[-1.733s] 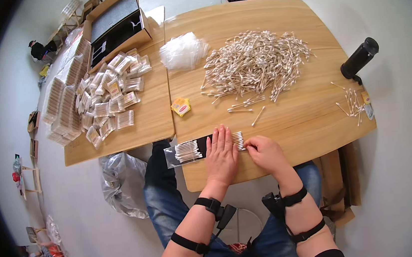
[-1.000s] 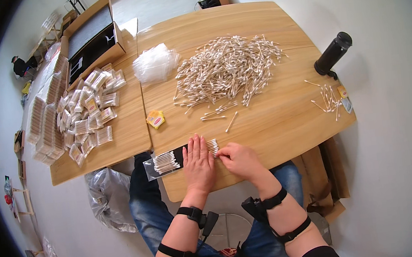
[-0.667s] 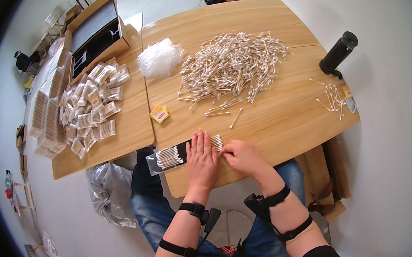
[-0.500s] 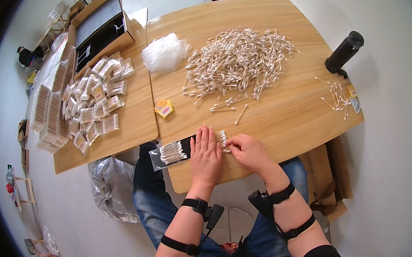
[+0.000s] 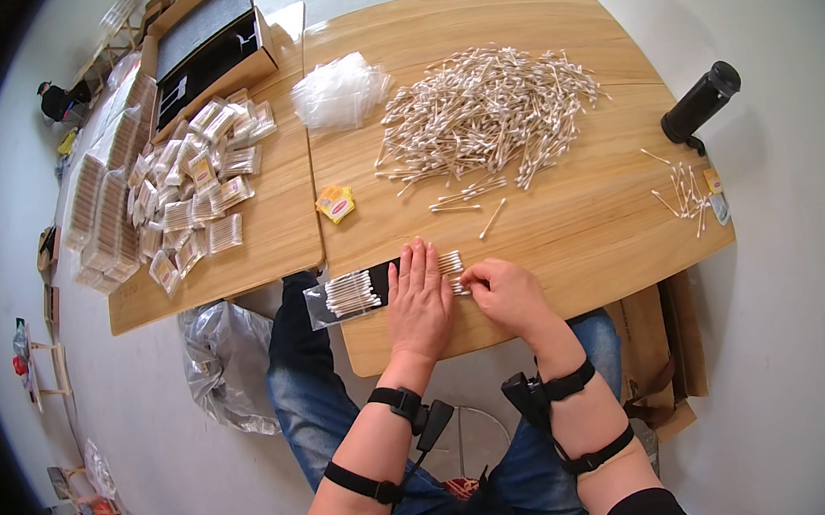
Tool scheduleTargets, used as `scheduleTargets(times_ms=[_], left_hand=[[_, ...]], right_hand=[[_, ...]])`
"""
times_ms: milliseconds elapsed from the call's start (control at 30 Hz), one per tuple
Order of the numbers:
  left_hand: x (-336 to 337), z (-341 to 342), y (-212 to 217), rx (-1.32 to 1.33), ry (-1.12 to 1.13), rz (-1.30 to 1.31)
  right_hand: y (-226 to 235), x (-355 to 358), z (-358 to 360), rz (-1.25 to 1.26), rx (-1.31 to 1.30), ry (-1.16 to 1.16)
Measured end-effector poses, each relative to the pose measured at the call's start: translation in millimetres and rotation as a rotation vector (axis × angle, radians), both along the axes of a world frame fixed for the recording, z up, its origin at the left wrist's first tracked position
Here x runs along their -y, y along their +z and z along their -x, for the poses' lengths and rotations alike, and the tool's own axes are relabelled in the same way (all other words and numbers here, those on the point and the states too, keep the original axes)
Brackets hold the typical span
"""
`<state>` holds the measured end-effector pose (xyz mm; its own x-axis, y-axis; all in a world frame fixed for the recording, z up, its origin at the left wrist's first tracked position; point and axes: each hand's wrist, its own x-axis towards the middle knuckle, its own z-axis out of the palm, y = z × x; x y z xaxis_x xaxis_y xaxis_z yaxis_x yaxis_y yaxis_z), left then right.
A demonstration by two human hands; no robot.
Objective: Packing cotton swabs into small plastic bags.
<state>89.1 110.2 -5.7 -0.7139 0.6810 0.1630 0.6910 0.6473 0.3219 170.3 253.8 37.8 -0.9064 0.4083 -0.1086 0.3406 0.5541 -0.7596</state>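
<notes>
1. Left hand (image 5: 419, 302): flat, fingers spread and palm down on a clear plastic pouch (image 5: 341, 297) of cotton swabs (image 5: 351, 292) at the near edge of the wooden table (image 5: 581, 230), apparently pinning it so the swabs cannot slide.
2. Right hand (image 5: 498, 291): loosely curled just beside the left, fingertips pinched narrow on the swab ends (image 5: 451, 261) poking from the pouch mouth, likely squaring them up.
3. Loose swab heap (image 5: 483, 114): spread farther back, within reach; a few strays between heap and hands.
4. Empty pouches (image 5: 340, 89): piled left of the heap.
5. Filled packets (image 5: 194, 185): laid out on the adjoining table, well apart from the loose swabs.
</notes>
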Motion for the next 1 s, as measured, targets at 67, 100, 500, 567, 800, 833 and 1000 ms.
scheduleTargets(times_ms=[67, 100, 500, 567, 800, 833, 1000], left_hand=[[0.3, 0.1, -0.3, 0.001, 0.000, 0.004], [0.7, 0.4, -0.6, 0.002, -0.001, 0.006], [0.1, 1.7, -3.4, -0.008, -0.004, 0.049], [-0.4, 1.4, -3.7, -0.009, -0.006, 0.046], [0.4, 0.9, -2.3, -0.011, -0.004, 0.046], [-0.2, 0.5, -1.5, -0.011, -0.005, 0.045], [-0.5, 0.3, -0.8, -0.016, -0.003, 0.016]], right_hand=[[-1.0, 1.3, 1.0, 0.071, -0.047, -0.080], [-1.2, 1.7, 1.4, 0.074, -0.046, -0.079], [1.3, -0.2, 3.6, 0.025, -0.014, -0.078], [1.1, -0.7, 3.7, 0.013, -0.010, -0.074], [3.1, 1.1, 3.9, 0.004, -0.001, -0.076], [2.4, 0.6, 3.8, -0.002, -0.007, -0.068], [0.6, 0.5, 3.7, -0.011, -0.012, -0.062]])
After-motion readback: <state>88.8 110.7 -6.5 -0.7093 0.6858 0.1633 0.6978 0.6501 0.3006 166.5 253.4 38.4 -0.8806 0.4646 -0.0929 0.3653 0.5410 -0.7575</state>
